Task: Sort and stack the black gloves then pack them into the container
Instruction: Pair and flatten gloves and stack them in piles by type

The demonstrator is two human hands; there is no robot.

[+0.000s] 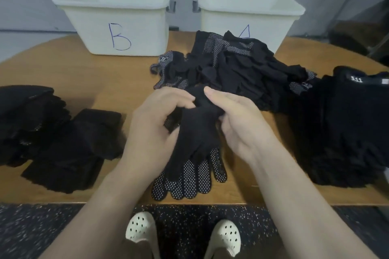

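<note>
Over the table's near middle, my left hand (153, 120) and my right hand (235, 120) both grip one black glove (195, 132) by its cuff end, fingers curled round the fabric. Its fingers hang toward me over a dotted-palm glove (189, 178) lying flat near the front edge. A loose heap of black gloves (231, 69) lies just beyond my hands. Sorted stacks of black gloves sit at the left (63, 149), the far left (25, 115) and the right (347, 132).
Two white bins stand at the back of the wooden table (84, 73): bin B (117, 27) on the left, bin A (248, 19) on the right, partly behind the heap. My feet in white shoes (143, 231) show below the table's front edge.
</note>
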